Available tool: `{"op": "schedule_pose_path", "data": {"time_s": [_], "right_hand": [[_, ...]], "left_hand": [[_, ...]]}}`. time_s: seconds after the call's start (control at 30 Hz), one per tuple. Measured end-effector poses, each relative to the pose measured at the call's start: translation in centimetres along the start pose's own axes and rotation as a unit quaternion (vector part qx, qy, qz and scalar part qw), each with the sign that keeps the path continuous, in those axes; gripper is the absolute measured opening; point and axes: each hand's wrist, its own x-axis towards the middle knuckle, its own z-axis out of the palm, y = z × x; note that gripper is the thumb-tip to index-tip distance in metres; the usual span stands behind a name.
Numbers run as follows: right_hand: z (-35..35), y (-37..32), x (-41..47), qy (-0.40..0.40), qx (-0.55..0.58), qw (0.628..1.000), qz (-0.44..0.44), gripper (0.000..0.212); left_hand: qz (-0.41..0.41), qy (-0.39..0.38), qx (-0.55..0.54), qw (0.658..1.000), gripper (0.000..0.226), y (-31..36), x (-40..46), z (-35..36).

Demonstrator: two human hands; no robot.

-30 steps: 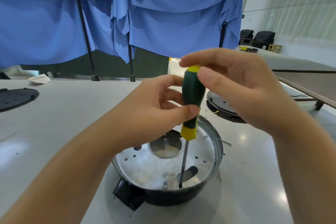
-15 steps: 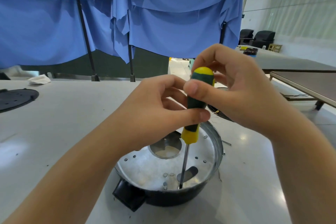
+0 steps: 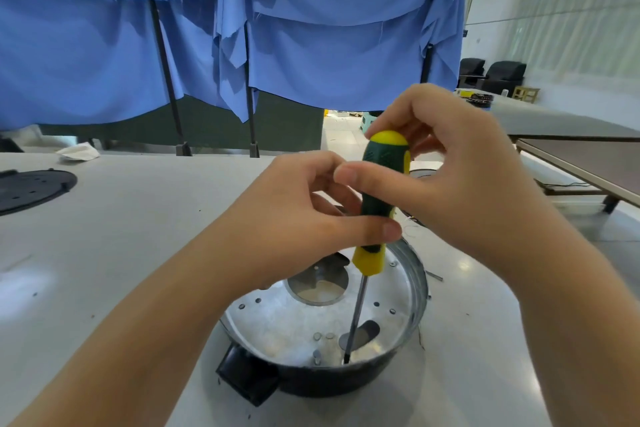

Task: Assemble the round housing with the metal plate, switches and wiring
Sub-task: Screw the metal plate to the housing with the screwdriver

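Both hands work a screwdriver (image 3: 379, 198) into the round housing (image 3: 325, 340) at the near middle of the pale surface (image 3: 138, 236): the left hand (image 3: 304, 218) has its grip closed round the lower handle, thumb across the front, while the right hand (image 3: 460, 177) pinches the upper handle between thumb and curled fingers. The metal plate (image 3: 277, 322) already sits inside the black shell, and the tip of the upright shaft meets it near the front rim, so fastening appears under way; no switches or wiring can be made out in the housing, and that work seems still ahead. The plate is dull silver, flat and round, pierced by one large central hole, an oval slot and small holes. The handle is dark green with yellow ends, the shaft thin steel. A black perforated disc (image 3: 31, 187) lies far left
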Motion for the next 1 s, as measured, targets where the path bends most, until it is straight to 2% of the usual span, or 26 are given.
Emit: {"op": "schedule_pose_path", "data": {"time_s": [0.1, 0.2, 0.3, 0.4, 0.5, 0.63, 0.8, 0.9, 1.0], "right_hand": [[-0.1, 0.1, 0.0, -0.013, -0.019, 1.0, 0.01, 0.036], [-0.8, 0.5, 0.0, -0.07, 0.064, 0.995, 0.042, 0.024], [-1.6, 0.8, -0.2, -0.11, 0.113, 0.986, 0.051, 0.031], [-1.5, 0.7, -0.1, -0.095, 0.09, 0.991, 0.038, 0.031], [-0.9, 0.1, 0.0, -0.058, 0.076, 0.995, 0.036, 0.027], [0.0, -0.3, 0.0, -0.031, 0.034, 0.999, 0.028, 0.04], [-0.4, 0.3, 0.0, -0.084, 0.106, 0.99, 0.044, 0.017], [-1.0, 0.4, -0.1, -0.104, 0.132, 0.985, 0.031, 0.03], [-1.2, 0.2, 0.0, -0.096, 0.122, 0.988, 0.022, 0.027]], "left_hand": [[-0.003, -0.007, -0.003, 1.0, 0.037, -0.1, 0.1, -0.2], [-0.013, -0.017, -0.01, 1.0, 0.033, -0.2, 0.2, -0.6], [-0.032, -0.049, -0.014, 0.998, 0.036, -0.2, 0.2, -0.9], [-0.037, -0.068, -0.04, 0.996, 0.042, -0.1, 0.2, -1.1], [-0.026, -0.052, -0.016, 0.998, 0.051, 0.0, 0.1, -0.7], [-0.008, -0.009, -0.013, 1.0, 0.038, -0.1, 0.2, -0.3], [-0.015, -0.034, -0.058, 0.998, 0.043, -0.1, 0.2, -0.9], [-0.024, -0.07, -0.077, 0.994, 0.045, -0.1, 0.2, -1.0], [-0.024, -0.08, -0.069, 0.994, 0.054, 0.0, 0.1, -1.1]]}}
